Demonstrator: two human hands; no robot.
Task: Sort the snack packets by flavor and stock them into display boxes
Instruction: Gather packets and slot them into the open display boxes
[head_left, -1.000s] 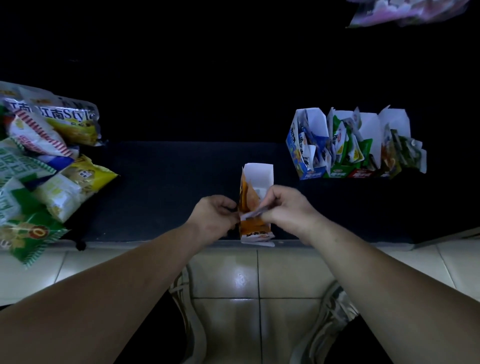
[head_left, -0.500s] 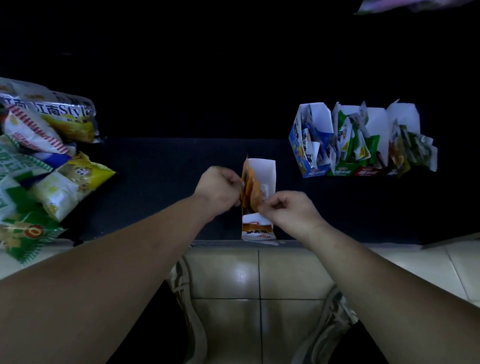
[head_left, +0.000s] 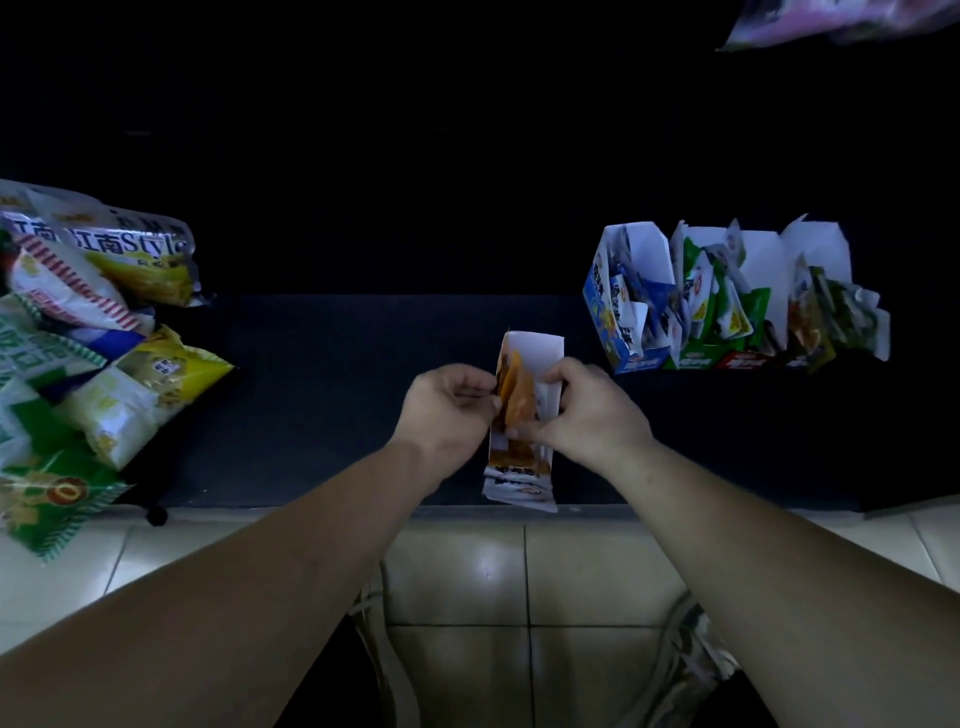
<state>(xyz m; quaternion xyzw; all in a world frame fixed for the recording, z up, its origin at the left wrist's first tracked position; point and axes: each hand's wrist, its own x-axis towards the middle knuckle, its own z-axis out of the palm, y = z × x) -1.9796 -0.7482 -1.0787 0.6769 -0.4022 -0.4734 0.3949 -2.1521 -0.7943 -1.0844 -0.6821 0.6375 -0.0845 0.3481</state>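
Here, at the near edge of the dark counter (head_left: 322, 395), both hands close on one orange box (head_left: 519, 465), which stands apart from the finished row. The left hand (head_left: 449, 410) has its fingers curled against the box's left wall and clamps it there; the right hand (head_left: 592, 410) wraps the right wall, fingers over the upper edge and thumb across the front. We read this two-sided hold as a brace: the carton is thin card with a tall white back flap, and squeezing it from both flanks keeps it square while the orange packets (head_left: 514, 400) inside are tidied. Those packets stand on end in the box, leaning toward its left wall; we cannot tell how many there are, nor whether either thumb is touching them. The box sits close to the body, we judge, because this is the working spot, within easy reach of both arms. Further right, well apart from it, three filled cartons stand side by side, touching: a blue box (head_left: 605, 306), a green box (head_left: 698, 359) and a red-labelled box (head_left: 748, 359), each with packets poking up, flaps raised behind, fronts turned toward us for display. At far left a heap of large snack bags (head_left: 104, 338) lies loose over the counter's end. Our guess is that the orange box joins the row once its packets sit straight; the risk is the card buckling under too firm a squeeze.
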